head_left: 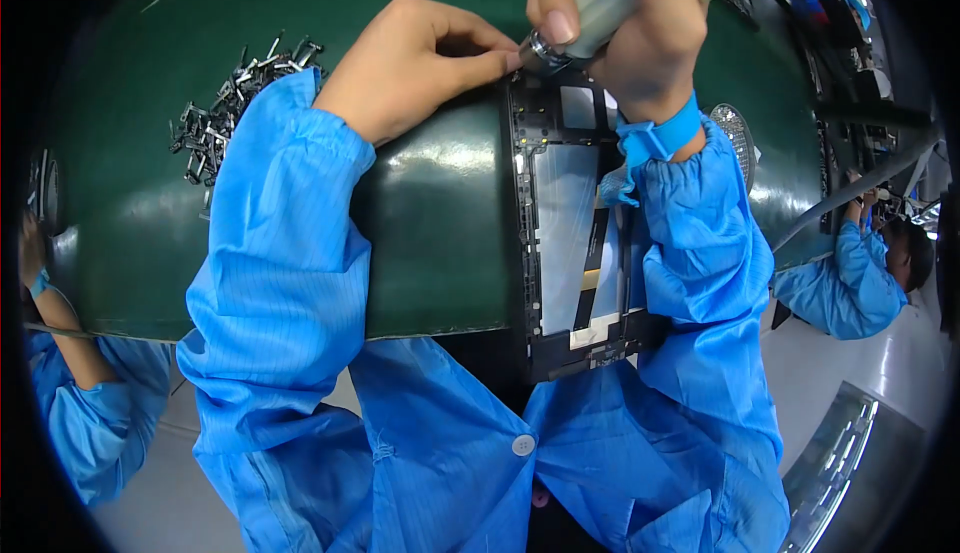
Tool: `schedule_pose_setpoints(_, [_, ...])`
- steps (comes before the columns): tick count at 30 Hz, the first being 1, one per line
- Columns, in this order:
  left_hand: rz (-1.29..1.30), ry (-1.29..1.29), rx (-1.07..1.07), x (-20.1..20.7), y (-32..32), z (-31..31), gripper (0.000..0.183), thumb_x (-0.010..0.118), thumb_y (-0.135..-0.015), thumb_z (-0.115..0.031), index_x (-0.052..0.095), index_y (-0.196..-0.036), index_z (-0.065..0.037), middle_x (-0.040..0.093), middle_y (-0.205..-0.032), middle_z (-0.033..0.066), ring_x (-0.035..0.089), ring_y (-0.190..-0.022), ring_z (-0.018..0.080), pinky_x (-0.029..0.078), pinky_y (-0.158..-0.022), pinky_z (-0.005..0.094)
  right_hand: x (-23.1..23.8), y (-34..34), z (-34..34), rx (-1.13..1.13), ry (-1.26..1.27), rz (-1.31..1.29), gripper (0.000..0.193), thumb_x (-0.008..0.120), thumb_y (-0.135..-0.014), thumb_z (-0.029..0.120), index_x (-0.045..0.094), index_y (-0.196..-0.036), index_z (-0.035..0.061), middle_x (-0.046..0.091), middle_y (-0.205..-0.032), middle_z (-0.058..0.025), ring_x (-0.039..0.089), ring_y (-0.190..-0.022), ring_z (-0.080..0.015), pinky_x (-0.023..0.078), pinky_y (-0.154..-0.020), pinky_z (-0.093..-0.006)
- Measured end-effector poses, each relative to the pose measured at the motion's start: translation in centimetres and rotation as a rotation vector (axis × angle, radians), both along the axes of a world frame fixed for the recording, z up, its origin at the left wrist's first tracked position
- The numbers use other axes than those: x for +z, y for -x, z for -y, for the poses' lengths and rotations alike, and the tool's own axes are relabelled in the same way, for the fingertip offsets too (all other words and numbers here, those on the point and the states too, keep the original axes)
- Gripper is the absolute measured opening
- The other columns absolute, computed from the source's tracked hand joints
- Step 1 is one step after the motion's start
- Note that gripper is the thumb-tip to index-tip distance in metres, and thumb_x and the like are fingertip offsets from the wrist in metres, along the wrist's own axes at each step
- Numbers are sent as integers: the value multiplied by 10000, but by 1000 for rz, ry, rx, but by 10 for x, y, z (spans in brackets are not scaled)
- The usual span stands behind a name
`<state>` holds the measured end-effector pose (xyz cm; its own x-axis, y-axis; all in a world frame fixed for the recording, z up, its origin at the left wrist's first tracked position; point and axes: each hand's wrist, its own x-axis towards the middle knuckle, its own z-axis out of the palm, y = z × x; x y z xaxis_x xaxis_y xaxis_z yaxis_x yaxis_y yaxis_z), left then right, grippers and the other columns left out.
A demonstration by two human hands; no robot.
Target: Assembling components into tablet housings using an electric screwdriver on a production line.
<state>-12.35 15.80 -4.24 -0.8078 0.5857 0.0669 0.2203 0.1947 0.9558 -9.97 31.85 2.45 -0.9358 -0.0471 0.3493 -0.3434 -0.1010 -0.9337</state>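
Note:
My right hand (655, 48) is wrapped round a pale electric screwdriver (604, 1), its metal nose pointing down and left. Under that nose lies the far edge of an opened tablet-like device (565, 233), with a black frame, silvery panels and a dark flat cable (592, 258). The device's near end reaches past the table's front edge, and my right forearm covers part of its right side. At the device's far left corner, my left hand (395, 68) is closed, thumb and forefinger together by the screwdriver's nose. Whatever those fingertips hold is too small or hidden.
A heap of small dark and shiny metal pieces (225, 118) lies left on the green table (435, 243). A round textured silvery thing (737, 138) sits beyond my right forearm. A blue strap (672, 136) circles my right wrist. Co-workers in blue sit at both sides.

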Motion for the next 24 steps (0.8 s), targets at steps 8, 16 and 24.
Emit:
schedule_pose_setpoints(8, [6,-20,-13,-10,0,-1,233,702,-866,-130,710,-1010,52,713,-893,91,645,-835,126,506,-794,260,-10,3,0,-2,-13,-9,264,520,-911,178,581,-858,-73,667,-810,-180,512,-405,-134,418,-391,-250])
schedule_pose_setpoints(16, [16,38,17,-9,2,-2,237,701,-863,-138,707,-1004,53,705,-889,83,638,-830,121,502,-790,261,-8,3,-5,26,-67,-55,299,519,-917,201,585,-861,-85,666,-805,-183,519,-403,-138,418,-382,-252])
schedule_pose_setpoints(24, [2,41,4,-12,4,-2,229,701,-856,-132,704,-988,55,692,-867,67,617,-802,110,491,-773,253,-10,4,-4,27,-51,-103,266,522,-931,167,591,-870,-83,661,-798,-188,525,-408,-143,420,-381,-250])
